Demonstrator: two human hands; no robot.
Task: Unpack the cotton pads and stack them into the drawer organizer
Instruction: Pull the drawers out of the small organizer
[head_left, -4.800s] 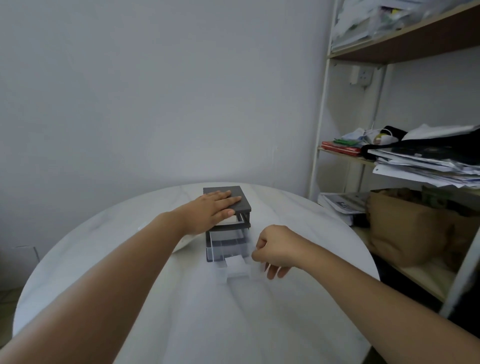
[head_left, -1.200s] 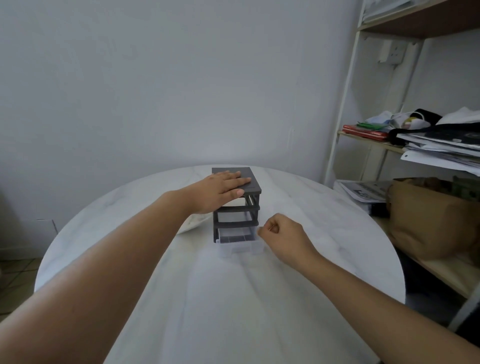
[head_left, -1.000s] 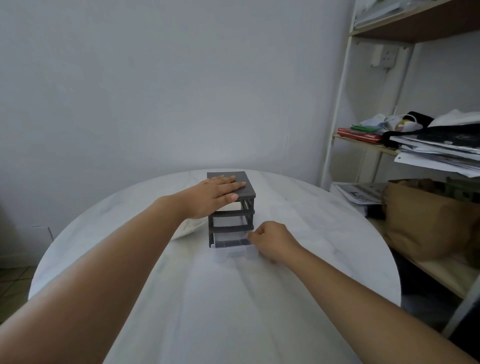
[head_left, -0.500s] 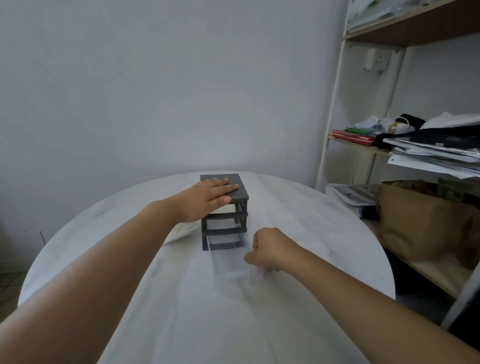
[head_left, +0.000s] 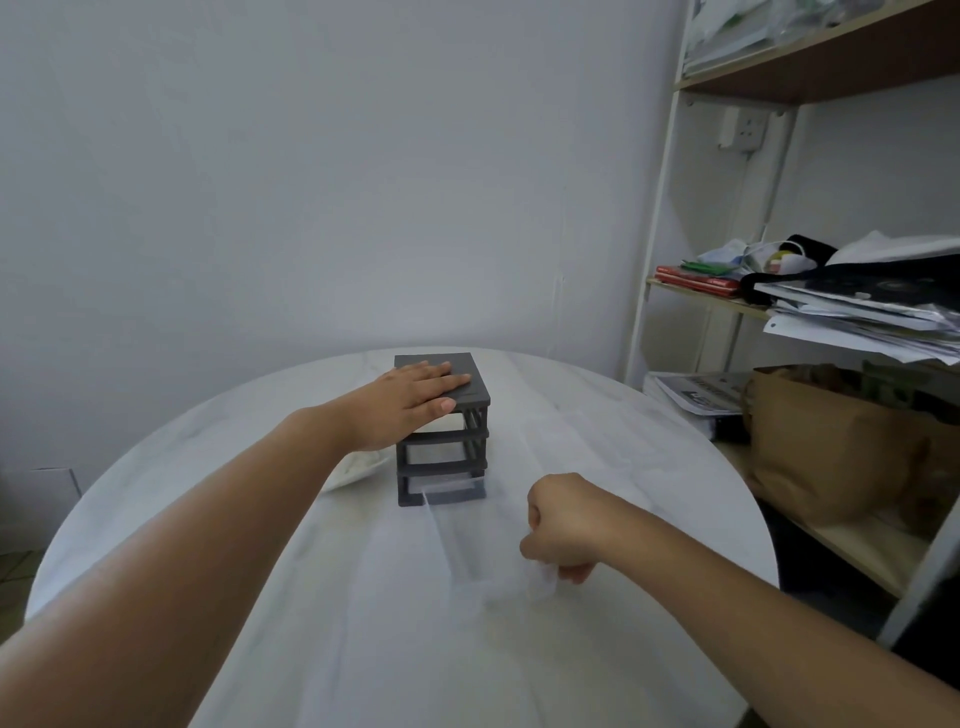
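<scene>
A small dark grey drawer organizer (head_left: 470, 451) stands near the middle of the round white table (head_left: 363, 649). My left hand (head_left: 410, 402) lies flat on its top, fingers spread. The clear bottom drawer (head_left: 467, 545) is drawn far out toward me across the table. My right hand (head_left: 563, 525) is closed on the drawer's front right corner. A white pack of cotton pads (head_left: 353, 467) lies on the table just left of the organizer, partly hidden behind my left forearm.
A white-framed shelf unit (head_left: 654, 291) stands to the right of the table, holding stacked papers (head_left: 857, 322), a brown paper bag (head_left: 831, 441) and other clutter. A plain white wall rises behind the table.
My right hand has pulled the clear bottom drawer farther out toward me. About a second ago that drawer was pushed almost in. My left hand has stayed on the organizer's top.
</scene>
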